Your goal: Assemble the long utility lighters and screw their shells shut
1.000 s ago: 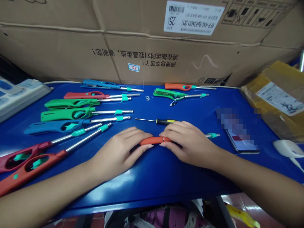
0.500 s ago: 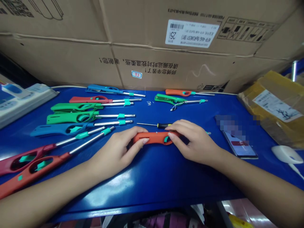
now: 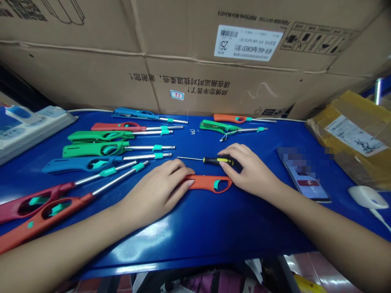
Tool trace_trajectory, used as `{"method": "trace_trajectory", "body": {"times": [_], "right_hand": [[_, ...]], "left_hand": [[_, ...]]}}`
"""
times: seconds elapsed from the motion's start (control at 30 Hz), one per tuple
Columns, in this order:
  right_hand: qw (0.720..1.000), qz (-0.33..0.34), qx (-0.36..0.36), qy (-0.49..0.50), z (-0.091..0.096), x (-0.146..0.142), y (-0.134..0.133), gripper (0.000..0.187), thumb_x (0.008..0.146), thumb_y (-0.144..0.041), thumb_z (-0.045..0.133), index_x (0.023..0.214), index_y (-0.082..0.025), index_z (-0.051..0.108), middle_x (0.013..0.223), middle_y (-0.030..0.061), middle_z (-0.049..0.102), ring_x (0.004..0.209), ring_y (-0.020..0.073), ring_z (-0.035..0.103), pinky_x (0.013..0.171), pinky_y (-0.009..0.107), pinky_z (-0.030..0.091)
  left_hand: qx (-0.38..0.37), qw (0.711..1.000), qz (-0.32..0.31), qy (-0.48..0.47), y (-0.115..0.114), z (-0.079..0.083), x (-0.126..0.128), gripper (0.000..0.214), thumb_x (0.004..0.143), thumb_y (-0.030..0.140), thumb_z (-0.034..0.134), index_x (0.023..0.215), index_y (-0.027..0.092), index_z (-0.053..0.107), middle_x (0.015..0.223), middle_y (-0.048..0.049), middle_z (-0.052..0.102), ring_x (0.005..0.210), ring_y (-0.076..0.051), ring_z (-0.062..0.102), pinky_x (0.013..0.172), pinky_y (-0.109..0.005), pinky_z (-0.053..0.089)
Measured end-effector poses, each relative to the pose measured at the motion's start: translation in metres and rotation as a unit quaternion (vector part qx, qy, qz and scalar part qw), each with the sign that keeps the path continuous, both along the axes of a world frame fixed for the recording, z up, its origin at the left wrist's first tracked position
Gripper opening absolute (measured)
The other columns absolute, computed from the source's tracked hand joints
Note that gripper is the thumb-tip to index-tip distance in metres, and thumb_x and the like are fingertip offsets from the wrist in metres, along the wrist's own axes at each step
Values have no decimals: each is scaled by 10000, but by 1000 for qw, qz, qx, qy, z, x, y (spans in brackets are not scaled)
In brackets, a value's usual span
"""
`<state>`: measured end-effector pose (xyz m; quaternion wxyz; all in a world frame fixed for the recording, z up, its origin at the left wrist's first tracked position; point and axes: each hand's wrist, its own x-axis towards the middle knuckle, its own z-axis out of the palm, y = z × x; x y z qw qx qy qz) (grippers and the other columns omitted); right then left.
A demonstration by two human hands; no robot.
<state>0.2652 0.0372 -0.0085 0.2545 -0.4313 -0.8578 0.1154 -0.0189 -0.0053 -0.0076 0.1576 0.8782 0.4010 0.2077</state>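
My left hand (image 3: 166, 183) is closed round the handle end of an orange gas lighter (image 3: 203, 182), which lies on the blue table. The lighter's trigger loop with its green trigger points to the right; any metal tube beyond it is hidden by my right hand. My right hand (image 3: 244, 165) pinches the black and yellow handle of a screwdriver (image 3: 210, 160), thumb and fingertips on it. Its thin shaft points left, and it lies just behind the orange lighter. Several tiny white pieces (image 3: 193, 131) lie farther back.
Several lighters, including a blue one (image 3: 70, 164) and a dark red one (image 3: 39, 201), lie at left. Behind are an opened green lighter (image 3: 214, 126) and an orange one (image 3: 227, 118). A phone (image 3: 302, 175), taped box (image 3: 351, 130) and power strip (image 3: 33, 130) flank them. A large carton (image 3: 183, 61) stands behind.
My right hand has let go of the orange lighter's trigger end and moved back onto the screwdriver handle. My left hand still holds the lighter, now slightly nearer me.
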Motion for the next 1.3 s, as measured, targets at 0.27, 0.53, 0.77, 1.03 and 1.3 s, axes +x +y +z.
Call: {"method": "trace_trajectory", "body": {"times": [0.27, 0.53, 0.77, 1.03, 1.3], "right_hand": [[999, -12, -38, -21, 0, 1, 2, 136, 983, -282, 657, 1090, -204, 687, 1130, 111, 708, 1068, 298, 654, 961, 485, 516], [994, -81, -67, 7, -1, 0, 5, 138, 1006, -337, 589, 1067, -219, 625, 856, 34, 740, 663, 197, 659, 593, 309, 467], [991, -124, -35, 36, 3, 0, 7, 189, 969, -317, 605, 1049, -212, 740, 848, 44, 788, 635, 194, 674, 609, 314, 496], [990, -135, -18, 44, 2, 2, 9, 249, 967, -345, 638, 1065, -184, 801, 1022, 99, 840, 781, 252, 750, 728, 369, 553], [989, -129, -10, 72, -4, 2, 15, 242, 938, -347, 669, 1057, -198, 819, 981, 79, 845, 781, 250, 758, 717, 357, 571]], "left_hand": [[18, 1000, 8, -21, -2, 4, -4, 313, 991, 342, 672, 1256, 186, 725, 1146, -95, 722, 1026, -263, 692, 901, -403, 594], [-10, 1000, 15, -20, 1, 4, -7, 243, 1007, 351, 680, 1200, 229, 760, 1052, -62, 695, 913, -216, 699, 790, -332, 593], [0, 1000, 9, -17, -1, 3, -6, 240, 1017, 317, 655, 1212, 203, 734, 1082, -72, 697, 955, -224, 704, 803, -334, 592], [-19, 997, 11, -71, -1, 2, -3, 226, 1017, 271, 665, 1214, 178, 725, 1069, -65, 687, 833, -156, 682, 767, -280, 613], [-19, 996, 2, -88, -2, 1, -2, 255, 1010, 222, 653, 1248, 160, 721, 1105, -71, 698, 895, -160, 700, 863, -295, 630]]}}
